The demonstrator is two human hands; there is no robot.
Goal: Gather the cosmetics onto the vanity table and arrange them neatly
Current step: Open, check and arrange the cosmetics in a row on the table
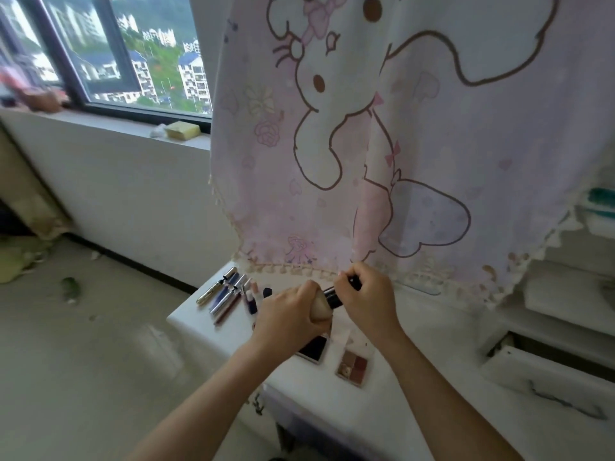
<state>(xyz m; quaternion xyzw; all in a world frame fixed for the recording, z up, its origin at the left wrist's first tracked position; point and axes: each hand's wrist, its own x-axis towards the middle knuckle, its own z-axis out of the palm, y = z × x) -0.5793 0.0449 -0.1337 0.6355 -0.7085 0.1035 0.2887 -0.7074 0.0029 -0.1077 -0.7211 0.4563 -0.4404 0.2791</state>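
Over the white vanity table [416, 387] both my hands hold one beige foundation bottle [320, 308] with a black cap [336, 297]. My left hand [286, 316] grips the beige body. My right hand [367, 299] is curled round the black cap end. At the table's far left corner several pens, pencils and small tubes [229, 294] lie side by side in a row. A dark compact [312, 348] and a brown-toned eyeshadow palette [354, 364] lie flat just below my hands.
A pink cartoon-print cloth [382, 144] hangs behind the table, its tasselled hem brushing the tabletop. To the right are white shelves and a half-open drawer [545, 371]. A window sill [133, 128] with a yellow sponge [182, 130] runs to the left, above bare floor.
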